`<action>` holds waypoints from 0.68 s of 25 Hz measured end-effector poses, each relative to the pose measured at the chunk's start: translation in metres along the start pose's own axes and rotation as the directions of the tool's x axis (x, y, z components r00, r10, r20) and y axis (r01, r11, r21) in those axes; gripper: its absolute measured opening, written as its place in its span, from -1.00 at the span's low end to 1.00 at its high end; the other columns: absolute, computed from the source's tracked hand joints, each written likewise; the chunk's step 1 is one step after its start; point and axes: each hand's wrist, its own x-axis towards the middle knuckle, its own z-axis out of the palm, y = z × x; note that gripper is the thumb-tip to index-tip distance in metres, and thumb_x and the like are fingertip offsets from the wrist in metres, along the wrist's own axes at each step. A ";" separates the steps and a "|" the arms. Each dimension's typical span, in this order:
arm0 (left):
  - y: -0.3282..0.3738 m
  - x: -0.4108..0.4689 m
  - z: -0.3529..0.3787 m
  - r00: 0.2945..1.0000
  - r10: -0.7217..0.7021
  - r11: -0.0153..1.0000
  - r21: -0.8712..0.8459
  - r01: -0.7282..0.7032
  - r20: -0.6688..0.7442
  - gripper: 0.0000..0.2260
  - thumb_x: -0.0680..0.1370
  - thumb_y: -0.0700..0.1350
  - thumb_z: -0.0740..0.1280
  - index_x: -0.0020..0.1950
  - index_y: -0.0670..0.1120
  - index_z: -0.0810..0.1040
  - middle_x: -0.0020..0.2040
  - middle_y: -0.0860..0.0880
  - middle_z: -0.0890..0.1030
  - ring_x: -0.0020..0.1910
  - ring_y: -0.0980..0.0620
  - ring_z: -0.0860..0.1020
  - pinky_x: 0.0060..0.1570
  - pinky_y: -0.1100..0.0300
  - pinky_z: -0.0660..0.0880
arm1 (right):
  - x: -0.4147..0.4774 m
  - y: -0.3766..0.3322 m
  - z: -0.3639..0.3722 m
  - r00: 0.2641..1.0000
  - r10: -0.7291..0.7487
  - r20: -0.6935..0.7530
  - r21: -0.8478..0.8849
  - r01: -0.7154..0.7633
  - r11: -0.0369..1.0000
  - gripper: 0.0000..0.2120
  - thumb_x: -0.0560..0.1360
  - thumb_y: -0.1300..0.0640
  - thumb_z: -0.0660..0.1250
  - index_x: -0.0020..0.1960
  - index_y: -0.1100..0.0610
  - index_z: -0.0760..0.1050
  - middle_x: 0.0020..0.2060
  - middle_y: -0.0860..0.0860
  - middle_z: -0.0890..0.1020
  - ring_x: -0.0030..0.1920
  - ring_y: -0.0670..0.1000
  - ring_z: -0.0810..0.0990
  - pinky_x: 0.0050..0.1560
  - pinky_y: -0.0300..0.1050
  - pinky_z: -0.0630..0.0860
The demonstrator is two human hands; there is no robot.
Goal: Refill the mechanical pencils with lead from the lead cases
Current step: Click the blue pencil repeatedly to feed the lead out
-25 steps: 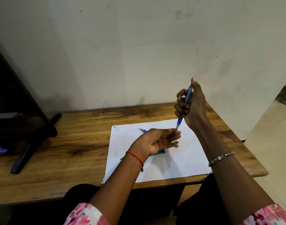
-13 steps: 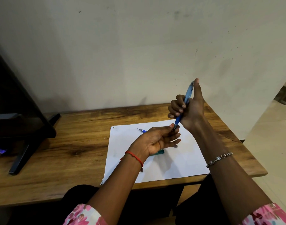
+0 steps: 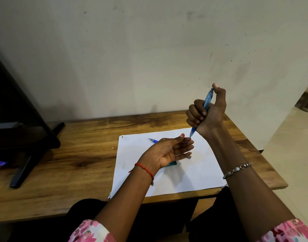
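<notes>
Mechanical pencil [image 3: 208,99], blue and translucent, stands near-upright right of frame centre, tip down, clenched in my right hand [image 3: 209,117]. Four fingers [image 3: 195,112] wrap the barrel and the thumb sits on the push-button end. My left hand [image 3: 165,151] lies palm-up just beneath the tip, fingers released and straight, holding nothing that I can make out. A second pencil [image 3: 153,140] lies on the white paper sheet [image 3: 198,175] on the worktop [image 3: 79,154], partly hidden by the left hand. A teal lead case [image 3: 172,164] shows just under that wrist. Step in hand, as I judge it: clicking to check the lead feed. The next move calls for visible lead at the tip; none is discernible.
</notes>
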 end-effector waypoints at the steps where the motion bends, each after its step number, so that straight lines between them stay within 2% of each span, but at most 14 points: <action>1: 0.000 0.000 0.000 1.000 -0.001 1.000 -0.001 0.001 0.000 -0.82 0.56 -0.12 0.26 -0.09 -0.21 0.58 -0.30 -0.07 0.69 -0.34 0.05 0.66 -0.25 0.17 0.61 | 0.000 0.000 0.000 1.000 0.002 0.009 -0.009 -0.002 1.000 -0.33 0.44 -0.34 -0.03 -0.64 0.12 0.15 -0.71 -0.02 0.16 -0.63 -0.07 0.09 -0.49 -0.26 -0.02; 8: -0.001 0.002 -0.001 1.000 -0.001 1.000 0.006 0.001 -0.003 -0.84 0.55 -0.14 0.28 -0.09 -0.21 0.58 -0.30 -0.08 0.68 -0.34 0.06 0.66 -0.23 0.17 0.60 | -0.002 -0.001 0.001 0.998 -0.044 -0.035 0.007 0.044 0.999 -0.35 0.47 -0.28 -0.04 -0.65 0.10 0.17 -0.72 -0.04 0.17 -0.65 -0.08 0.10 -0.53 -0.32 0.04; 13: -0.001 0.002 -0.002 1.000 0.002 1.000 0.000 -0.002 0.006 -0.85 0.55 -0.16 0.27 -0.09 -0.22 0.58 -0.28 -0.08 0.68 -0.32 0.05 0.66 -0.16 0.15 0.60 | -0.001 0.000 0.000 0.999 -0.026 -0.044 -0.006 0.026 1.000 -0.30 0.45 -0.39 -0.03 -0.64 0.11 0.14 -0.71 -0.03 0.16 -0.63 -0.07 0.10 -0.52 -0.27 0.01; 17: -0.002 0.002 -0.001 1.000 -0.004 1.000 0.007 0.004 0.008 -0.85 0.55 -0.16 0.27 -0.10 -0.21 0.58 -0.30 -0.08 0.69 -0.34 0.06 0.66 -0.23 0.17 0.61 | -0.001 -0.001 -0.001 0.998 -0.023 -0.064 -0.019 0.022 1.000 -0.29 0.45 -0.41 -0.01 -0.63 0.11 0.12 -0.71 -0.03 0.15 -0.63 -0.07 0.09 -0.52 -0.28 0.02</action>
